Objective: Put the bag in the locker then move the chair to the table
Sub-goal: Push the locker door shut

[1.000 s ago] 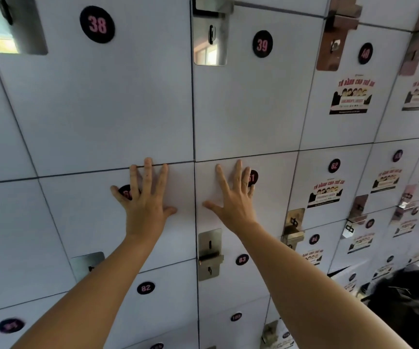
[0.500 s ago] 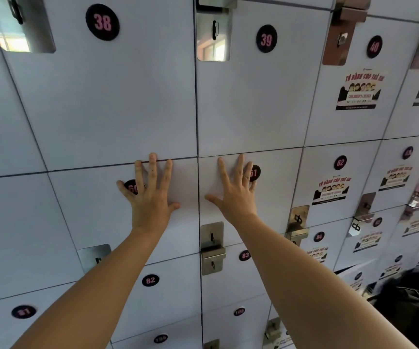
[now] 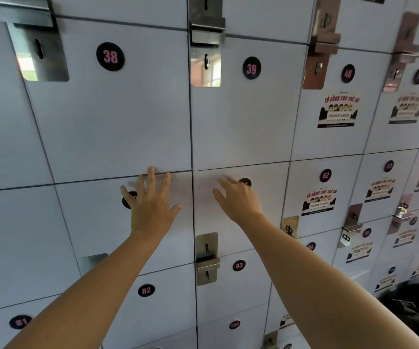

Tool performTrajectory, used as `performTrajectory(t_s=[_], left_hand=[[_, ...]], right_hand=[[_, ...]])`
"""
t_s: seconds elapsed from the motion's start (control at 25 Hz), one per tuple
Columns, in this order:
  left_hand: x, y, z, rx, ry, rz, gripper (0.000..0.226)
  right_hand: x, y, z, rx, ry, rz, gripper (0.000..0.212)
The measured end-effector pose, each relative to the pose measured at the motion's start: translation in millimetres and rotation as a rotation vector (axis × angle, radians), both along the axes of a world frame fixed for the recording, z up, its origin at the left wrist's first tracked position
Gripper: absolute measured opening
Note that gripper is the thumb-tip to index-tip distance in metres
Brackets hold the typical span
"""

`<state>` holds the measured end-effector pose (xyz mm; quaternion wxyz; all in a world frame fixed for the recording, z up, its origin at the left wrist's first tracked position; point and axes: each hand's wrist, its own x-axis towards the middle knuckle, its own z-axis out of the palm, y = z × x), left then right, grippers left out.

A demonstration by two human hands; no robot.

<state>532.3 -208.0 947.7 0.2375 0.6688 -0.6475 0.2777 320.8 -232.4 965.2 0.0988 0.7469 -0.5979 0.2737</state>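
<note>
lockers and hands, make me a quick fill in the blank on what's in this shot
1. The white locker door directly above the left hand carries the number ____.
2. The door right of it is numbered ____.
3. Both hands, the right hand included, are ____ of objects.
4. The dark bag lies at the lower ____.

Answers: 38; 39; empty; right

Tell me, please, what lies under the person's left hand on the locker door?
The left hand lies over a round black number sticker; only its left edge shows. The number itself is covered and cannot be read.
</note>
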Motion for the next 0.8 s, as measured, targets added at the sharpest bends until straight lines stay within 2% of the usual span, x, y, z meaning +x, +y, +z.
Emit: performTrajectory(t_s=[0.16, 0.32, 0.56, 0.8], left_hand=[[-6, 15, 31, -0.114, 0.148, -0.215, 0.064], [-13, 34, 62, -0.173, 0.337, -0.329, 0.062], [-3, 54, 75, -0.227, 0.471, -0.447, 0.067], [30, 80, 69, -0.243, 0.509, -0.411, 0.07]], right_hand=[[1, 17, 41, -0.165, -0.205, 0.009, 0.031], [6, 31, 80, -0.237, -0.44, 0.146, 0.029], [18, 49, 96, -0.256, -0.481, 0.246, 0.044], [54, 65, 94, -0.255, -0.491, 0.322, 0.049]])
